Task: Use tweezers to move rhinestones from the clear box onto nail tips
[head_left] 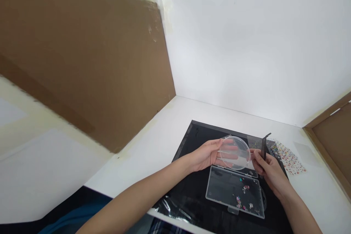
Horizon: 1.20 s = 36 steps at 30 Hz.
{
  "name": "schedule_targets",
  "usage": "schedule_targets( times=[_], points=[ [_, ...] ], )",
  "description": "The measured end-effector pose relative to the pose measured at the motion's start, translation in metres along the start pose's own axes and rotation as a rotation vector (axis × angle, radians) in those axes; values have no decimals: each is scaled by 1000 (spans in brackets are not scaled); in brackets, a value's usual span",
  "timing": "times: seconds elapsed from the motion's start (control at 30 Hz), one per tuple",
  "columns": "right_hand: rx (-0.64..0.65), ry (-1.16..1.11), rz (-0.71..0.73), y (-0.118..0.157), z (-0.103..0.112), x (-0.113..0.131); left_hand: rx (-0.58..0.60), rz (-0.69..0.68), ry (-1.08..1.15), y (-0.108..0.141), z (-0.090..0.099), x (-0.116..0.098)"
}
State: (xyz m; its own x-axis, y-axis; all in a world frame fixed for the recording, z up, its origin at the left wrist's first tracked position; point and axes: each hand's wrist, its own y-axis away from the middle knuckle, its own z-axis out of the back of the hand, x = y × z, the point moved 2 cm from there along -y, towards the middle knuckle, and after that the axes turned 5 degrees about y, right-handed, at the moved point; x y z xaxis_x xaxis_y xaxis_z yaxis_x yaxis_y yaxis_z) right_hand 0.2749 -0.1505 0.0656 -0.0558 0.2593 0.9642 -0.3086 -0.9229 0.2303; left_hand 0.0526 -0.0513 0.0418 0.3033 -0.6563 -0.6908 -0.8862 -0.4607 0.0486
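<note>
Cradling a round, clear plastic disc (235, 153) in your spread left hand (204, 155), you pinch a slim black tool (263, 150) in your right hand (271, 172).

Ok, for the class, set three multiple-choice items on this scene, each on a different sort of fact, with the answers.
1. Where does the dotted sheet lie relative to the clear rectangular case?
A. To its right
B. Inside it
C. To its left

2. What colour is the mat under the case?
A. White
B. Brown
C. Black

3. What state is the round clear disc in?
A. Lying inside the case
B. Held up in the left hand
C. Standing alone on the mat

Answers:
1. A, since the sheet shows off to the right of the case.
2. C, since the mat's bare parts around the case are black.
3. B, since the fingers of that hand support the disc above the mat.
</note>
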Motion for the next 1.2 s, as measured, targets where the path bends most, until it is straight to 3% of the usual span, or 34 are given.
schedule_targets(
  times=[0.4,0.67,0.8,1.07,1.2],
  points=[
    [-70,94,70,-7,12,-9,-211,-143,78,-7,26,-18],
    [-81,231,170,-19,18,-19,-238,-164,128,-11,40,-20],
    [-93,298,209,-19,20,-23,-251,-160,222,-11,37,-19],
    [-48,361,286,-16,18,-17,-439,-186,570,-3,19,-24],
    [-3,363,306,-12,14,-16,-486,-190,642,-3,15,-24]
  ],
)
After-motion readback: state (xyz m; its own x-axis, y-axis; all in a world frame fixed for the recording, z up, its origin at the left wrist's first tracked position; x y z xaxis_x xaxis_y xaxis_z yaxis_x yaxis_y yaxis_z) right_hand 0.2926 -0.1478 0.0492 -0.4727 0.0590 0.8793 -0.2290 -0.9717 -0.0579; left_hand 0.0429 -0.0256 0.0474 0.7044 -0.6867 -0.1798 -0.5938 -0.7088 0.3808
